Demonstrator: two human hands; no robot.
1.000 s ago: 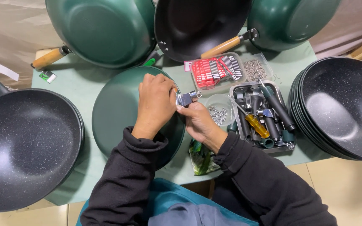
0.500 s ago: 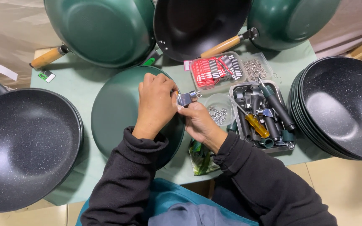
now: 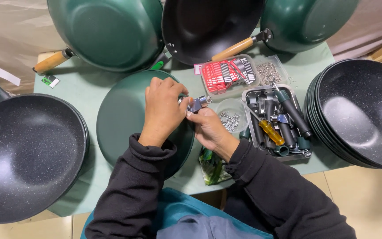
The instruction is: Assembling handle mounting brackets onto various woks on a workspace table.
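1. Table (image 3: 89, 86), pale green: it carries everything. Far beyond your grip lie two green woks bottom-up and one dark one, with wooden handles fitted.
2. Speckled black wok (image 3: 25, 155), well to the left of your grip, rivets showing at its rim, a green handle beside it. A stack of dark bare pans (image 3: 363, 113) sits well to the right; no handles show on them, so they look still to be done.
3. Green wok (image 3: 127, 117), upturned, directly under your left hand (image 3: 162, 110). This is the one in work.
4. Metal tray (image 3: 277, 121), just right of your grip: a yellow-handled screwdriver and green handles lie in it. Beyond it, a clear box of red tags (image 3: 228, 73).
5. Small clear dish of fasteners (image 3: 231, 118), just beside your right hand (image 3: 208, 128).
6. Metal bracket (image 3: 197, 104): both hands are closed narrowly on it, fingertips meeting at the wok's rim. It is placed against the rim; whether it is fastened, you cannot tell. No handle shows on this wok yet.
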